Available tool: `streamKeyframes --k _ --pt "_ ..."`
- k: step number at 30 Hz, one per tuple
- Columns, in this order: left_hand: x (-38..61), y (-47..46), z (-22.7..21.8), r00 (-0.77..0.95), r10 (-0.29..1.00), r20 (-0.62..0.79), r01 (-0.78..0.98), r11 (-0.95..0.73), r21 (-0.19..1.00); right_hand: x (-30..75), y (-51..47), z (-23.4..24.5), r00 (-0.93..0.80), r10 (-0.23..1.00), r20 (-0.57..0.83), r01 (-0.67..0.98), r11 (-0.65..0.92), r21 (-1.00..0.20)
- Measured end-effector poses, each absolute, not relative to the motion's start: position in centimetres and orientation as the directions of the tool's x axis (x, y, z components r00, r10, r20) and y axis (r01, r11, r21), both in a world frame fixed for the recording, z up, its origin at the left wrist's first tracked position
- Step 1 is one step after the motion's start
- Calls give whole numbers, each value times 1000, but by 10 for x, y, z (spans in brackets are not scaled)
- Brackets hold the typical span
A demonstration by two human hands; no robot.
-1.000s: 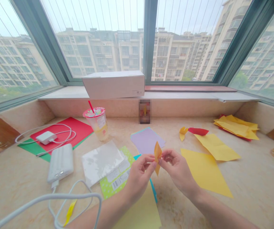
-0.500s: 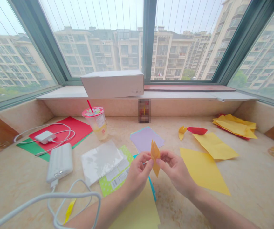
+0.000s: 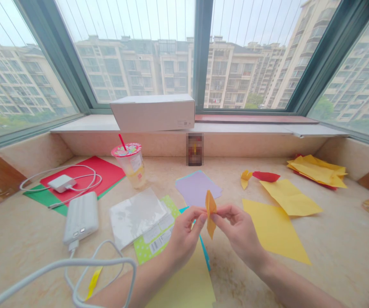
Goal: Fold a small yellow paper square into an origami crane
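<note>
A small folded orange paper piece [image 3: 210, 213] stands upright between my two hands, above the stone ledge. My left hand [image 3: 184, 236] pinches its left side with thumb and fingers closed. From the right, my right hand [image 3: 239, 231] pinches the same piece. Under my hands lie a yellow-green sheet [image 3: 191, 286], a blue sheet edge [image 3: 205, 256] and a lilac sheet [image 3: 197, 188].
Yellow sheets [image 3: 276, 226] lie to the right, with small folded orange [image 3: 245, 177] and red [image 3: 266, 176] pieces and a yellow paper pile [image 3: 317, 170] beyond. To the left: a plastic sleeve [image 3: 136, 216], a drink cup [image 3: 129, 164], a power bank [image 3: 81, 217], a charger with cables [image 3: 61, 183], red paper [image 3: 105, 171]. A white box [image 3: 154, 112] rests on the sill.
The folded orange piece has turned slightly between my fingers and both hands have shifted a little to the left; the grip stays the same.
</note>
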State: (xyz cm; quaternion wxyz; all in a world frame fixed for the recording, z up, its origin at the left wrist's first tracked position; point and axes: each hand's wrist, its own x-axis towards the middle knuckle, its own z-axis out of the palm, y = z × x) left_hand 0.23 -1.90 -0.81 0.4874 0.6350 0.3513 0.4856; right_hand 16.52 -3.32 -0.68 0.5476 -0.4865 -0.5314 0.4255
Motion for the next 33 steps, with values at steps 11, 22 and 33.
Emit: streamKeyframes --k 11,22,33 --pt "6 -22 -7 176 956 235 -76 -225 971 163 -39 -5 -67 965 255 67 259 -963" --pt "8 -23 -9 107 955 277 -6 -278 961 155 -42 -1 -31 956 292 173 293 -940" --pt "8 -22 -6 150 951 272 -32 -270 962 160 -38 -7 -30 969 244 101 246 -964"
